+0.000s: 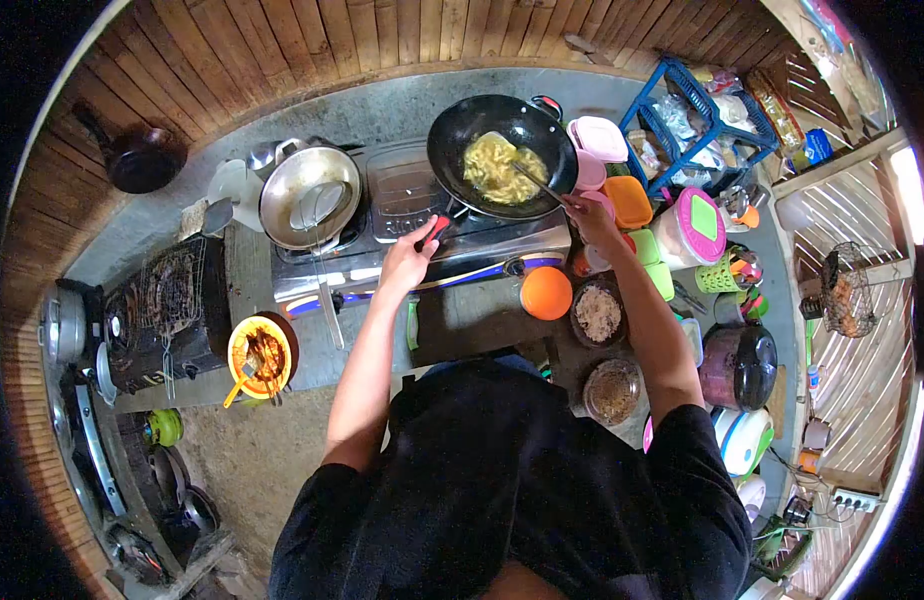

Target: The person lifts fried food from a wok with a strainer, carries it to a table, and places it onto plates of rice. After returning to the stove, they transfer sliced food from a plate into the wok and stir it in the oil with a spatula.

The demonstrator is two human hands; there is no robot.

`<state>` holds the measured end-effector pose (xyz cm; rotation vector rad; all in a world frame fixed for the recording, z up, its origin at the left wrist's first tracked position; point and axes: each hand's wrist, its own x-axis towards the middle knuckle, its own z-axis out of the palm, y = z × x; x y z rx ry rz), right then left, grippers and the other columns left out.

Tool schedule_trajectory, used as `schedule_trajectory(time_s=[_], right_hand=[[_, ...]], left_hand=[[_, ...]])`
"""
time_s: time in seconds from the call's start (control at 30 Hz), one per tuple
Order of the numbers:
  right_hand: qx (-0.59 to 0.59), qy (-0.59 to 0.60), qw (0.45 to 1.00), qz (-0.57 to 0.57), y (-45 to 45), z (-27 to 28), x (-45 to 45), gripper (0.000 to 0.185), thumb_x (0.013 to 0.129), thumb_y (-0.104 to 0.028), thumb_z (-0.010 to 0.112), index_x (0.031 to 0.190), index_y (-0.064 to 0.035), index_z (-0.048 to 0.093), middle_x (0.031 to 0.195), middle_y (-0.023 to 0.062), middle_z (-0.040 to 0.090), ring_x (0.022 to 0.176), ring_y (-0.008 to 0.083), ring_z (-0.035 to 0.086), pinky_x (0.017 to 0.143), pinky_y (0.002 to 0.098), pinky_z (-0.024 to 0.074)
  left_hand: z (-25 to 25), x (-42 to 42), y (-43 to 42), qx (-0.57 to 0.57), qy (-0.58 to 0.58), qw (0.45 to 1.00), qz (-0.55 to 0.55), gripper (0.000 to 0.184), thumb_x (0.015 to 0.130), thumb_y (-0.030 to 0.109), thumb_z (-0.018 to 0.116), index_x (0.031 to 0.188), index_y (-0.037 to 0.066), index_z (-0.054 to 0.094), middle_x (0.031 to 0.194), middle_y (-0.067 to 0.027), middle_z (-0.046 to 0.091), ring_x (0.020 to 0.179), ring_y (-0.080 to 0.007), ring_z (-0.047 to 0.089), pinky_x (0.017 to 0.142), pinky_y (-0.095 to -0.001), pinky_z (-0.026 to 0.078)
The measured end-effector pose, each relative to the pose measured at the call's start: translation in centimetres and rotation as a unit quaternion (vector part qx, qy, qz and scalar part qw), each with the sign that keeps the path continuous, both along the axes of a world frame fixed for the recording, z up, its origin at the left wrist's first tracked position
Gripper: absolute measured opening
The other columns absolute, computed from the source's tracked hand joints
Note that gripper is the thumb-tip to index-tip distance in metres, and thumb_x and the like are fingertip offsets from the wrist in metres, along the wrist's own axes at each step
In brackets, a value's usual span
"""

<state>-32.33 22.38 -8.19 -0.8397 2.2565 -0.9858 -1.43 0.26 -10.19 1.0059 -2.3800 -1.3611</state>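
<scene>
A black wok (542, 130) sits on the right side of the gas stove (462, 262), with yellowish food (494, 170) that looks like egg in its middle. My left hand (407, 258) is closed around the wok's red and black handle (436, 232), at the stove's front. From the right, my right hand (594, 220) grips a thin-handled spatula (548, 188). Its dark shaft reaches over the wok's near rim, and its working end lies in the food, partly hidden. Left of the wok, on the other burner, stands a metal pan (282, 207) with a wire-handled strainer (320, 205) in it.
Plastic tubs, including an orange container (628, 202), crowd the right side below a blue rack (672, 100). An orange lid (546, 293) and a bowl of crumbly food (598, 312) lie near my right forearm. A yellow bowl (240, 340) holding reddish sauce stands at left.
</scene>
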Motion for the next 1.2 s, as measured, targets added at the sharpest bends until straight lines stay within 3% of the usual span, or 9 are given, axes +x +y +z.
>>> schedule_trajectory(time_s=[0.03, 0.1, 0.2, 0.3, 0.5, 0.7, 0.83, 0.9, 1.2], right_hand=[[0.0, 0.0, 1.0, 0.0, 0.1, 0.4, 0.3, 0.027, 0.095, -0.022, 0.055, 0.115, -0.0065, 0.064, 0.079, 0.0019, 0.062, 0.069, 0.0132, 0.057, 0.062, 0.0319, 0.0492], [-0.094, 0.212, 0.971, 0.062, 0.3, 0.7, 0.6, 0.028, 0.094, -0.02, 0.055, 0.118, -0.0071, 0.062, 0.085, 0.009, 0.067, 0.071, 0.0226, 0.063, 0.065, 0.0353, 0.05], [-0.06, 0.37, 0.926, 0.044, 0.7, 2.1, 0.4, 0.03, 0.093, -0.018, 0.054, 0.12, -0.008, 0.06, 0.09, 0.0188, 0.067, 0.079, 0.0343, 0.065, 0.068, 0.0414, 0.0504], [0.008, 0.349, 0.937, -0.001, 1.5, 3.7, 0.7, 0.031, 0.092, -0.016, 0.052, 0.121, -0.0082, 0.06, 0.096, 0.0259, 0.064, 0.088, 0.0413, 0.062, 0.072, 0.0475, 0.0494], [0.105, 0.362, 0.926, 0.014, 3.3, 3.9, 1.0, 0.028, 0.091, -0.013, 0.052, 0.118, -0.0082, 0.061, 0.092, 0.0252, 0.064, 0.082, 0.0423, 0.062, 0.071, 0.0503, 0.0489], [-0.015, 0.176, 0.983, 0.054, 3.4, 3.2, 3.6, 0.029, 0.091, -0.014, 0.049, 0.117, -0.0044, 0.061, 0.09, 0.0277, 0.064, 0.087, 0.0423, 0.064, 0.075, 0.0456, 0.0503], [-0.077, 0.191, 0.976, 0.066, 2.6, 3.5, 4.6, 0.03, 0.091, -0.013, 0.049, 0.117, -0.0045, 0.061, 0.091, 0.0268, 0.065, 0.09, 0.0416, 0.063, 0.08, 0.0436, 0.0495], [-0.004, 0.198, 0.98, 0.01, 2.2, 4.9, 5.1, 0.028, 0.09, -0.014, 0.056, 0.115, -0.0042, 0.061, 0.1, 0.0234, 0.065, 0.094, 0.04, 0.063, 0.079, 0.0429, 0.0494], [0.031, 0.338, 0.94, -0.038, 2.4, 2.7, 1.3, 0.031, 0.088, -0.011, 0.053, 0.118, -0.0063, 0.06, 0.101, 0.025, 0.063, 0.094, 0.0427, 0.06, 0.08, 0.0492, 0.0489]], left_hand=[[0.3, 0.0, -0.1, 0.02, -0.028, 0.999, 0.0, 0.045, 0.09, 0.031, 0.061, 0.132, 0.039, 0.05, 0.095, -0.0223, 0.067, 0.09, -0.0348, 0.066, 0.079, -0.0379, 0.05], [0.8, 0.0, -0.1, 0.042, -0.057, 0.997, 0.0, 0.044, 0.09, 0.032, 0.061, 0.132, 0.04, 0.05, 0.093, -0.0225, 0.067, 0.088, -0.0354, 0.066, 0.079, -0.0383, 0.05], [0.6, 0.1, -0.1, 0.015, -0.055, 0.998, 0.002, 0.043, 0.09, 0.033, 0.06, 0.132, 0.041, 0.05, 0.091, -0.0232, 0.066, 0.086, -0.0359, 0.067, 0.078, -0.0385, 0.05], [-0.2, 0.0, -0.4, 0.013, -0.021, 1.0, 0.001, 0.044, 0.09, 0.033, 0.06, 0.132, 0.042, 0.049, 0.091, -0.0235, 0.066, 0.086, -0.0354, 0.067, 0.077, -0.0389, 0.05], [-0.2, 0.1, -0.2, 0.018, -0.028, 0.999, 0.002, 0.044, 0.09, 0.033, 0.06, 0.131, 0.042, 0.049, 0.093, -0.0225, 0.066, 0.086, -0.0347, 0.066, 0.076, -0.0395, 0.05], [0.9, 0.3, 0.5, -0.057, -0.008, 0.998, 0.007, 0.043, 0.09, 0.033, 0.06, 0.132, 0.041, 0.049, 0.092, -0.0208, 0.067, 0.084, -0.0359, 0.066, 0.075, -0.0407, 0.05], [0.5, 0.2, 0.9, -0.085, -0.015, 0.996, 0.022, 0.043, 0.09, 0.033, 0.059, 0.131, 0.041, 0.05, 0.094, -0.0196, 0.067, 0.088, -0.0364, 0.065, 0.077, -0.0422, 0.05], [1.3, 0.3, 1.2, -0.093, -0.005, 0.995, 0.027, 0.043, 0.09, 0.033, 0.059, 0.131, 0.041, 0.05, 0.094, -0.0192, 0.067, 0.089, -0.0368, 0.065, 0.078, -0.0428, 0.051], [2.8, -0.2, 0.8, -0.038, -0.069, 0.997, 0.025, 0.046, 0.091, 0.03, 0.06, 0.134, 0.04, 0.048, 0.101, -0.0203, 0.066, 0.095, -0.0381, 0.064, 0.078, -0.0416, 0.049]])
